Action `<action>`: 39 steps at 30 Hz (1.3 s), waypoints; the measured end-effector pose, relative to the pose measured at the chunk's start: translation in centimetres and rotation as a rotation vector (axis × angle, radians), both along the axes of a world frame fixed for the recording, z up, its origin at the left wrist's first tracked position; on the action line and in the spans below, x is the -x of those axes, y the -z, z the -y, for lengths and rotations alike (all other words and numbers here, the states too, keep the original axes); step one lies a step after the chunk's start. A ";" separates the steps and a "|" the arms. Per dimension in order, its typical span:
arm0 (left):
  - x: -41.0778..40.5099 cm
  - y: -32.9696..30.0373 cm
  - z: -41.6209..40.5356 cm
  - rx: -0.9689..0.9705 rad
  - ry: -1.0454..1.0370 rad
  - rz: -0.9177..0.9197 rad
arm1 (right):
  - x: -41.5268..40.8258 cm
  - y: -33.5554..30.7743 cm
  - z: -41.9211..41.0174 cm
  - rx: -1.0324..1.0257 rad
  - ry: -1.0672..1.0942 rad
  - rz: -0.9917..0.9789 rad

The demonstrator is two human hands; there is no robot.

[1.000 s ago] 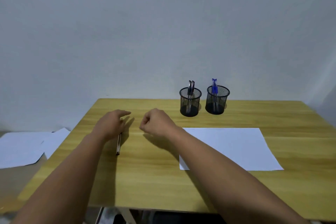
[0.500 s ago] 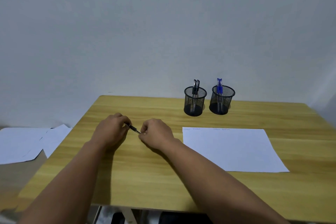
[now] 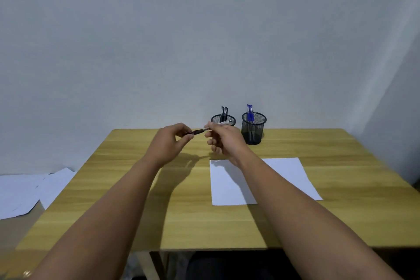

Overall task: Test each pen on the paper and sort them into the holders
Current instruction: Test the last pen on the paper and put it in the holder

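With both hands (image 3: 169,143) (image 3: 223,137) pinching the pen (image 3: 205,129) above the bench (image 3: 136,188), pull the cap gently, or it could slip and drop.

Office-like: desk (image 3: 318,143), pen holders (image 3: 253,128)

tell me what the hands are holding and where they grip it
One pen, held between both hands above the table: left hand pinches its dark end, right hand grips the clear barrel near the middle.

Bare forearms, no sleeves; hands (image 3: 168,143) w/o gloves.
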State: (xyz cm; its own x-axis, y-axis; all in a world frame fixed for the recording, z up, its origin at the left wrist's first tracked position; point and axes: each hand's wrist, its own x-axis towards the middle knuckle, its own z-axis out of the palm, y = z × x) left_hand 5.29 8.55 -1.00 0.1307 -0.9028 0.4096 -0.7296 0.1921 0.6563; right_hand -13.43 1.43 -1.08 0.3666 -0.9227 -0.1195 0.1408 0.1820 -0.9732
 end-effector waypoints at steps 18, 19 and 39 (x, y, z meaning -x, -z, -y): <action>12.5 -0.4 3.0 -0.269 0.228 -0.148 | 6.3 -0.5 2.4 -0.034 0.327 -0.164; 12.5 -0.4 3.1 -0.276 0.227 -0.164 | 6.2 -0.5 2.7 -0.033 0.334 -0.172; 1.9 8.5 2.4 -0.355 -0.398 0.580 | 12.8 3.6 6.3 0.079 0.502 -0.169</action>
